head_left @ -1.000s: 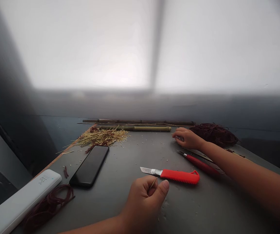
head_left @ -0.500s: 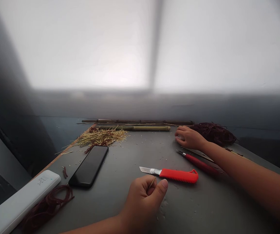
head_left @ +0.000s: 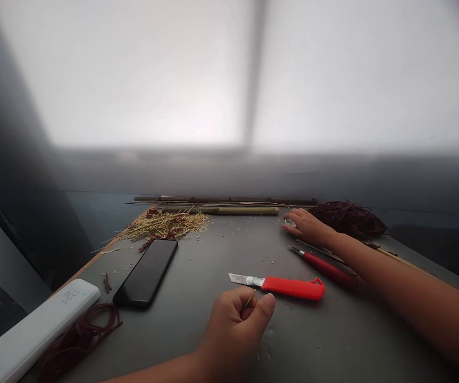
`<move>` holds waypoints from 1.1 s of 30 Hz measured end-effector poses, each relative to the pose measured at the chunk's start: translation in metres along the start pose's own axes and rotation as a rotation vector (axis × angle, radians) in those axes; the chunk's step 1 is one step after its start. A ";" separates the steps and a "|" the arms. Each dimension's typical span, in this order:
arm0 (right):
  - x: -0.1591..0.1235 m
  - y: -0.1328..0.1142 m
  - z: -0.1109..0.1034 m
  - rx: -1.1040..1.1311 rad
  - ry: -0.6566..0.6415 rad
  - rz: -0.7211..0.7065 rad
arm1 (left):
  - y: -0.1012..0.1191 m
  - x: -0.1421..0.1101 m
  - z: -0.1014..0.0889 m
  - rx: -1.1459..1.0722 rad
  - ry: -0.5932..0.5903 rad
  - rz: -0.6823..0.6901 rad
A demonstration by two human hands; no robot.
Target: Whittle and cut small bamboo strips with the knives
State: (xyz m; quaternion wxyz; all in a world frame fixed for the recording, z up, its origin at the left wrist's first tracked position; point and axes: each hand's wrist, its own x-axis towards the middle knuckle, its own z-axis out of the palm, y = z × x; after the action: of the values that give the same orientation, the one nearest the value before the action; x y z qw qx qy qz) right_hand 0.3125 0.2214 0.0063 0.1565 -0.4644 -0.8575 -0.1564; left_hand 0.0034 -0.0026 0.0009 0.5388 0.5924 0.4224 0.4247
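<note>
My left hand (head_left: 237, 327) is closed in a pinch near the front of the grey table, with a thin pale sliver (head_left: 250, 298) showing between thumb and fingers. Just beyond it lies a red utility knife (head_left: 293, 285), blade pointing left. Farther back on the right, my right hand (head_left: 311, 227) has its fingers curled about a small clear object (head_left: 290, 222), low at the tabletop. Below that wrist rests a craft knife with a dark red handle (head_left: 328, 267); my forearm passes close over its right end.
A black phone (head_left: 146, 272) and a white power bank (head_left: 41, 332) lie left, near a dark red cord bundle (head_left: 81, 338). Pale shavings (head_left: 169, 224) are heaped behind the phone. Bamboo sticks (head_left: 237, 210) line the back, beside a dark cord tangle (head_left: 351, 218).
My right hand has shifted slightly left, and the clear object between its fingers shows more plainly. My left hand has stayed in place.
</note>
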 end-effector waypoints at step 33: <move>-0.067 -0.185 -0.064 0.430 0.151 0.028 | -0.007 0.005 -0.001 -0.079 0.046 -0.023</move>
State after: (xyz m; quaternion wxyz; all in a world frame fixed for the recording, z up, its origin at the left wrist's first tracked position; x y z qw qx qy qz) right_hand 0.1984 0.0485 0.0133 0.3179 -0.4189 -0.8506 -0.0020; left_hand 0.0032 0.0030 -0.0062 0.5568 0.5559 0.4241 0.4484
